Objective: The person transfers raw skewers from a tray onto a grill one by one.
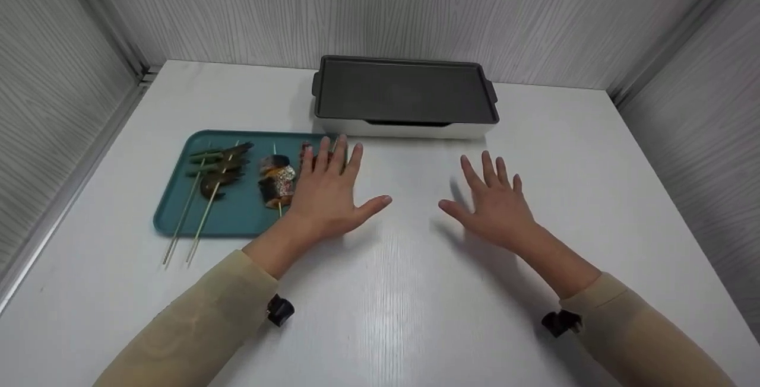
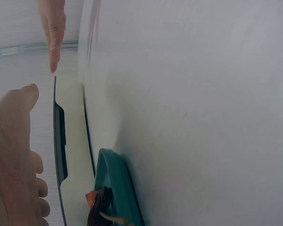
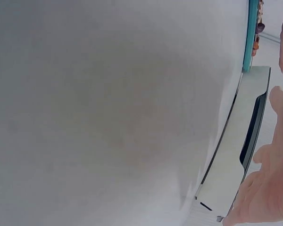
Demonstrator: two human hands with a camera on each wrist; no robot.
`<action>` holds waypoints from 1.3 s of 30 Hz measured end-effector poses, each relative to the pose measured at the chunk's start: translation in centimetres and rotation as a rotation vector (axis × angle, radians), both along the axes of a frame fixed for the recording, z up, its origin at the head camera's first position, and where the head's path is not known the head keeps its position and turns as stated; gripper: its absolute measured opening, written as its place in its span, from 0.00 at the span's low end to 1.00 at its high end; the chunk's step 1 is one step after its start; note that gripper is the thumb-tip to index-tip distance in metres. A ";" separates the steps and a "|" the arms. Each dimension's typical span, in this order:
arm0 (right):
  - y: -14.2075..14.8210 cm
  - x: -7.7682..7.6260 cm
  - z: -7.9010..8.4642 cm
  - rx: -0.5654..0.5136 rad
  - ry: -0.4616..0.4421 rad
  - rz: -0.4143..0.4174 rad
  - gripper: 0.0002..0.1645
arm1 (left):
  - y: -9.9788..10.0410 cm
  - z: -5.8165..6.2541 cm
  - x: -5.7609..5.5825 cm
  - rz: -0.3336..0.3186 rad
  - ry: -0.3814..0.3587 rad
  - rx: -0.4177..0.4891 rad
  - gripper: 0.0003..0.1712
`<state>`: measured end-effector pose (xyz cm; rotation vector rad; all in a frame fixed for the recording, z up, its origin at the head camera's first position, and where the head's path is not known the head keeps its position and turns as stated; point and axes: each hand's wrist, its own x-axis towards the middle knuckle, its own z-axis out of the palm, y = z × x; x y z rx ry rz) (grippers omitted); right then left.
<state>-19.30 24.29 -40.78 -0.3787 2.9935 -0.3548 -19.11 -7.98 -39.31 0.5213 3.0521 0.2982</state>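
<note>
My left hand [image 1: 326, 200] is spread out above the right part of a teal tray [image 1: 243, 221], holding nothing. Fingers straight, my right hand [image 1: 496, 206] hovers over the white table to the right, also without anything in it. On the tray lie skewers of food: one with green pieces [image 1: 205, 158], one with dark brown pieces [image 1: 225, 173], and one with chunky dark and orange pieces [image 1: 276, 182]. Reddish food [image 1: 306, 152] at the tray's right end is mostly hidden behind the left hand. A tabletop grill [image 1: 407, 90] with a flat black plate stands beyond both hands.
Two thin skewer sticks [image 1: 193, 244] stick out over the tray's front edge. Wood-grain panels [image 1: 409, 13] enclose the white table [image 1: 380, 327] at the back and both sides. A small black device [image 1: 279, 310] is worn at the left wrist, and another [image 1: 561, 322] at the right.
</note>
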 end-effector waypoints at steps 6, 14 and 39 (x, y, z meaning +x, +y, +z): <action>-1.3 0.6 0.4 -0.002 -0.003 0.029 0.62 | -3.2 1.1 0.4 -0.023 0.032 0.033 0.64; -4.2 1.4 0.8 0.011 -0.001 0.096 0.61 | -8.0 2.4 1.2 -0.035 0.063 0.040 0.63; -13.8 3.6 0.6 0.027 -0.144 0.354 0.58 | -23.5 0.3 4.3 0.124 0.035 0.020 0.60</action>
